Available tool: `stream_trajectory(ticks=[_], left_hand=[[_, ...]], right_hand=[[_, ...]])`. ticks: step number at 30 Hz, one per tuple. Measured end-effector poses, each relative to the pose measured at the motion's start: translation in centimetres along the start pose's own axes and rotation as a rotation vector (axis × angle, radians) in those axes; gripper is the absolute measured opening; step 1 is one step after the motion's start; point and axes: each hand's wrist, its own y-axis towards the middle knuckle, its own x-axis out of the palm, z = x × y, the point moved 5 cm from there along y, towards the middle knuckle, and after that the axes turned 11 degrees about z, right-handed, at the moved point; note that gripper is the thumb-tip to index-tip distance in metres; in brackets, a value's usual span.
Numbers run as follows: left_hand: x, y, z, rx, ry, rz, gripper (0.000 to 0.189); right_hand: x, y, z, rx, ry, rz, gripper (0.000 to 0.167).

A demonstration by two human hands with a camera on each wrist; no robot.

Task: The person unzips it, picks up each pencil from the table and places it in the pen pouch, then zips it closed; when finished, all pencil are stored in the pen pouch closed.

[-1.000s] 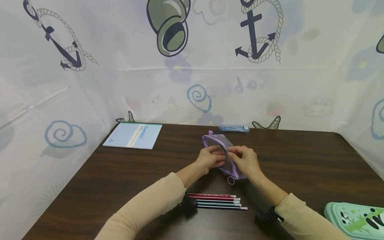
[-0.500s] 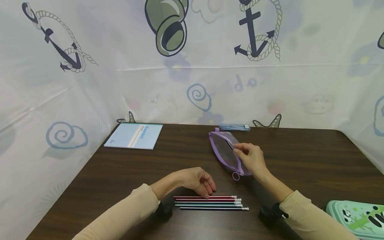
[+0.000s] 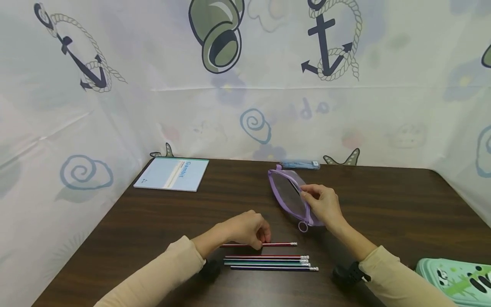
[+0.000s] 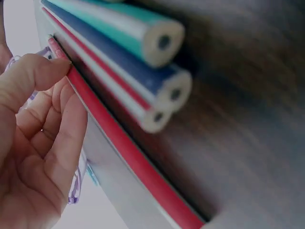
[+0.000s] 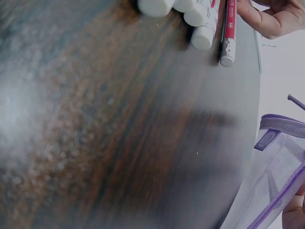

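Note:
Between thumb and fingers, my left hand [image 3: 245, 229] pinches a red pencil [image 4: 121, 145], which lies slightly apart from the rest. Nearer to me is a row of several striped pencils [image 3: 268, 263] in red, blue and green, their white eraser ends pointing right. My right hand [image 3: 323, 205] grips the right edge of a purple mesh zip pouch [image 3: 285, 194] whose mouth gapes wide. A ring-shaped zipper pull [image 3: 303, 226] hangs at the pouch's near end. In the right wrist view the pencil's eraser tip [image 5: 228, 60] shows, with the mesh [image 5: 271, 181] at lower right.
A light blue notebook [image 3: 172, 173] lies at the back left of the dark wooden table [image 3: 115, 247]. Behind the pouch, at the back edge, is a small blue clear packet [image 3: 301, 164]. A green panda-print case [image 3: 456, 279] sits at the right front. Patterned cloth surrounds the table.
My left hand left the pouch's mouth, came down to the pencils and drew one red pencil away from the row. My right hand shifted slightly right, still holding the pouch.

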Motion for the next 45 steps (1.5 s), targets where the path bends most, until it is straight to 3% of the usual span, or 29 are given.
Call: stream_trajectory(ticks=[2,5,9,12,15,19,23,31,38,45], left_hand=[[-0.3,0.0,-0.3,-0.003,0.032,0.009,0.015],[-1.1,0.1,-1.1,-0.057,-0.044,-0.02,0.012],[-3.0,0.2,-2.6,-0.222,-0.307,-0.087,0.012],[-4.1,0.7,-3.7,-0.348,-0.531,-0.075,0.017],[-4.1,1.7,-4.5,-0.449,-0.746,-0.016,0.025],[-3.1,3.3,-4.8,-0.561,-1.011,0.099,0.032],[-2.2,4.8,-4.7,-0.635,-1.174,0.217,0.033],[-1.1,6.6,-4.0,-0.703,-1.261,0.383,0.039],[-0.8,6.7,-2.8,-0.689,-1.259,0.39,0.039],[-0.7,7.2,-3.1,-0.707,-1.25,0.49,0.039]], right_hand=[[0.1,0.0,0.1,0.006,0.0,-0.001,0.016],[0.3,-0.1,0.1,0.016,0.002,-0.006,0.015],[0.3,0.0,0.0,0.015,0.006,-0.005,0.015],[0.3,0.0,0.0,0.006,0.006,0.0,0.015],[0.4,-0.1,-0.1,-0.001,0.003,0.001,0.015],[0.8,-0.3,-0.2,-0.003,0.018,-0.004,0.015],[1.0,-0.6,-0.5,-0.013,0.033,0.0,0.014],[1.3,-0.8,-0.6,-0.036,0.018,-0.007,0.013],[1.5,-0.9,-0.6,-0.047,0.017,-0.011,0.013],[1.6,-1.0,-0.8,-0.04,0.03,-0.034,0.013]])
